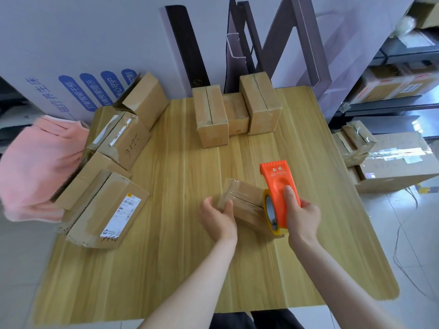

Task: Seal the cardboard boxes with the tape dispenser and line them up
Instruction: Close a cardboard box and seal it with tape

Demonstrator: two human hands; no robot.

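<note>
1. Nearest: left hand (217, 216), fingers curled on the left end of a small box (242, 200) at the table's (166, 269) near centre.
2. Right hand (300, 213) is wrapped round the orange tape dispenser (278, 193), at the box's right end.
3. Box judged light, stiff, tape-slick (grip the ends).
4. Three sealed boxes (235, 112) stand far centre; more boxes (107, 167) crowd the left.

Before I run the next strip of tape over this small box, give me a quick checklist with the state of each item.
1. Left hand steadies the small box: ok, fingers on its left end.
2. Right hand grips the tape dispenser: ok.
3. Dispenser meets the box: ok, its roll end sits at the box's right end.
4. Top seam already taped: cannot tell, glossy film shows but its coverage is unclear.
5. Table free ahead towards the row of boxes: ok.
</note>
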